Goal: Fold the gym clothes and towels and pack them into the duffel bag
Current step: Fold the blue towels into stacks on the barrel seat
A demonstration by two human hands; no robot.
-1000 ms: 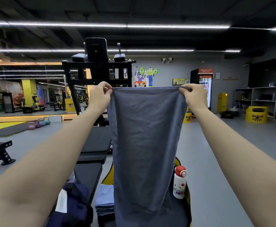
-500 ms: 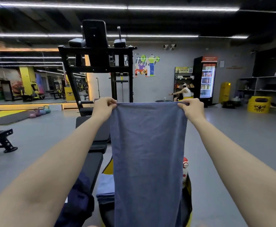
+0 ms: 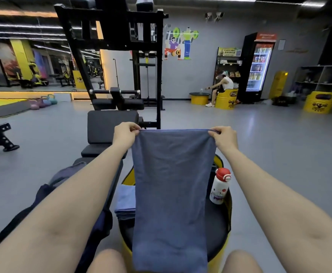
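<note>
A grey-blue towel (image 3: 171,194) hangs straight down in front of me, stretched by its top edge. My left hand (image 3: 125,133) pinches its top left corner and my right hand (image 3: 225,137) pinches its top right corner. The towel's lower end drapes over a yellow drum stool with a black top (image 3: 218,229). A folded light-blue towel (image 3: 124,201) lies on that stool, partly hidden behind the hanging towel. A dark navy duffel bag (image 3: 100,223) sits on the black bench at my lower left, mostly hidden under my left arm.
A white bottle with a red cap (image 3: 219,186) stands on the stool's right side. A black weight bench (image 3: 109,127) and a tall machine frame (image 3: 117,46) stand ahead. A person (image 3: 222,85) sits on a yellow drum by a drinks fridge (image 3: 258,67). Grey floor lies on both sides.
Both hands have come down with the towel from near eye level to chest level, still holding its top corners. The view has tilted down, and my knees now show.
</note>
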